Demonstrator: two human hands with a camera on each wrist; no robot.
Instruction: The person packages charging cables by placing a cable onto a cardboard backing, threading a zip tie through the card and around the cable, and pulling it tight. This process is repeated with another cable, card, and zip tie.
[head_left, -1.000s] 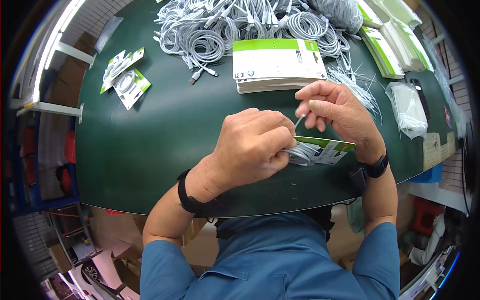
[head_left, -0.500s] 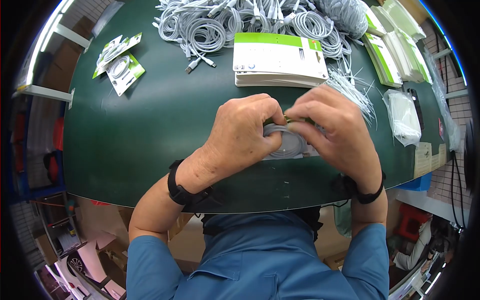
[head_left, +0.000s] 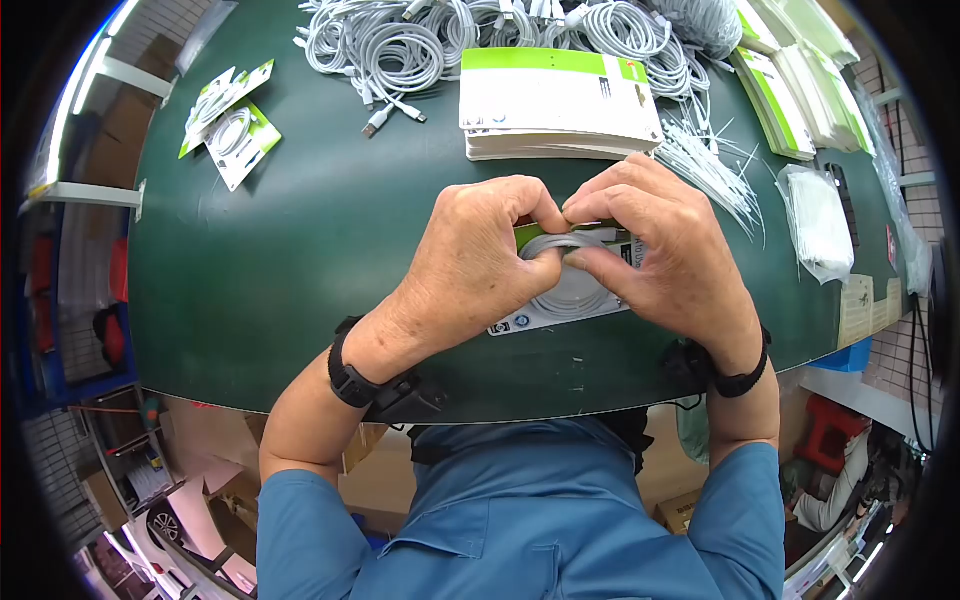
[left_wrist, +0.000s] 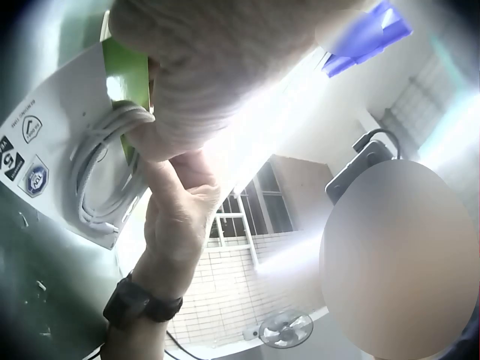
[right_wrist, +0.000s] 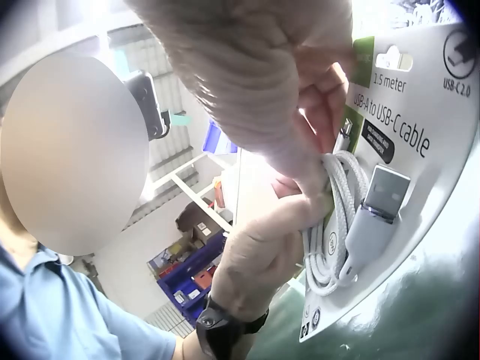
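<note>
A white-and-green cardboard card [right_wrist: 412, 82], printed as a USB-A to USB-C cable pack, is held upright over the table between both hands. Against its face sits a coiled white USB cable [right_wrist: 322, 259], its metal-ended USB-A plug [right_wrist: 375, 217] hanging in front of the print. My left hand [head_left: 485, 240] pinches the coil and card at the top left with thumb and forefinger. From the other side, my right hand [head_left: 660, 235] pinches close by, its fingertips meeting the left ones at the upper edge. What lies between the fingertips is mostly hidden.
Beyond the hands lies a stack of cards [head_left: 560, 95], with a heap of coiled cables [head_left: 400, 60] behind it. Loose white cable ties [head_left: 710, 170] and a plastic bag [head_left: 815, 220] are on the right. Cards with cables [head_left: 235, 140] lie at the far left.
The right hand, earlier apart from the left with a thin white strip near its fingers, has come in to pinch at the coil. The card has turned to lie between both hands.
</note>
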